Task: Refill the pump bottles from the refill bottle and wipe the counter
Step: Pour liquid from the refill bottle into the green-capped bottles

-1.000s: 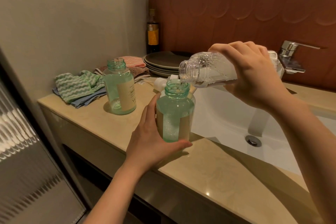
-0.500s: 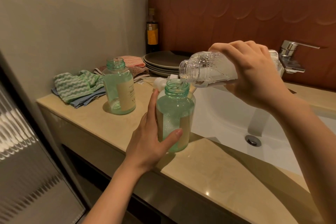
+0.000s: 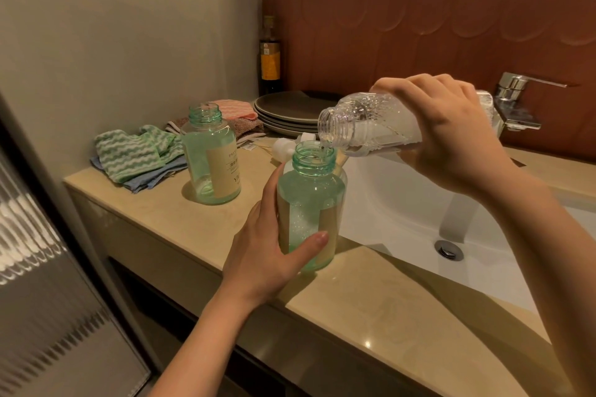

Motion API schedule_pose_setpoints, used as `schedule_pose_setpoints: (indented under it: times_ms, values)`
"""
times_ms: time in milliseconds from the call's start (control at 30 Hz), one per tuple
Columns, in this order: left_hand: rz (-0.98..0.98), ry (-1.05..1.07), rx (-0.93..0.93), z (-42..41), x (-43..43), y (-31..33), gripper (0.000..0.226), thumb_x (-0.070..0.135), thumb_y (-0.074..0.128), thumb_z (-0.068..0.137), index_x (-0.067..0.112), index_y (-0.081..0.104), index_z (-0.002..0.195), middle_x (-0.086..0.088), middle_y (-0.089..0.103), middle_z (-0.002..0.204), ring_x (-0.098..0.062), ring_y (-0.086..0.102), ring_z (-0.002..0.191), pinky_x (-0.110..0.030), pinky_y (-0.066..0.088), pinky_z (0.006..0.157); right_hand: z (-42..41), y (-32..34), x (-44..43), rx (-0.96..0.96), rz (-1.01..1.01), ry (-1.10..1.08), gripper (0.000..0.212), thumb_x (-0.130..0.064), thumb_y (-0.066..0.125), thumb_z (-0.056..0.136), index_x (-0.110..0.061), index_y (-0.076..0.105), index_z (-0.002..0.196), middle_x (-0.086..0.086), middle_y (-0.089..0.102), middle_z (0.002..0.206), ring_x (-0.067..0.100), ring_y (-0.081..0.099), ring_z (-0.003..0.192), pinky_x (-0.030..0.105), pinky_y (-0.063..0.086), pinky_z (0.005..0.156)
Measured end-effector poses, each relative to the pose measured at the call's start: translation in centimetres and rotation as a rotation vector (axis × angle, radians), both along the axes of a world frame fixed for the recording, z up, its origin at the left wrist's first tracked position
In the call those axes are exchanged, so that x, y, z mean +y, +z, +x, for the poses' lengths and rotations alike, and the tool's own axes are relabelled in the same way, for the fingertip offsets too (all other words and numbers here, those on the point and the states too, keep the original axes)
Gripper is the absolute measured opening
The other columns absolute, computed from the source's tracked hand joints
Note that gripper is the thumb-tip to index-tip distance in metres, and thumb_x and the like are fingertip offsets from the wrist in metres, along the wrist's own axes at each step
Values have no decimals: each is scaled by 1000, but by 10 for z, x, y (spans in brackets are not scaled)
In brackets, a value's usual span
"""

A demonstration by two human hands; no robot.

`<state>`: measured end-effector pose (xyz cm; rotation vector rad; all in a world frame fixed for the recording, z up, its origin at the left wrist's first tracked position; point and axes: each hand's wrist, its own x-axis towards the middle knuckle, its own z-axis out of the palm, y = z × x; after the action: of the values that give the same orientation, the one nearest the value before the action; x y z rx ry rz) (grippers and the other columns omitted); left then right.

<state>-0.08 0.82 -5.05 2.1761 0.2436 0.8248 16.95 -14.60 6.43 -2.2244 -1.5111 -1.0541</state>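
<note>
Clear refill bottle [image 3: 371, 129], uncapped, tipped nearly level, mouth just over the near green bottle [image 3: 311, 203]. Upright at the surface's [image 3: 371, 300] near edge, open-necked, nearly full. Far green bottle [image 3: 211, 158] upright, open, farther left.

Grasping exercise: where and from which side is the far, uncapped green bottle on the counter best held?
Wrap the straight body of the translucent green bottle at mid-height, coming from the front: it stands upright and open-necked, with striped cloths behind and left.

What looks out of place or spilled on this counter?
No spill shows. The oddity is a stack of dinner plates and a dark bottle with a yellow label at the back, kitchen things beside a washbasin.
</note>
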Motion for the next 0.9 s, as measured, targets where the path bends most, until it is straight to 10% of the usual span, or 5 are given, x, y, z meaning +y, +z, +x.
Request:
schedule_pose_setpoints:
  times_ms: [900]
  values:
    - [-38,-1,140,0,-4,12,113,58,68,39,78,-14,114,27,27,144,0,31,131,-28,32,103,1,0,0,10,1,-8,77,-9,80,70,-28,38,132,9,56,116,30,48,102,39,31,85]
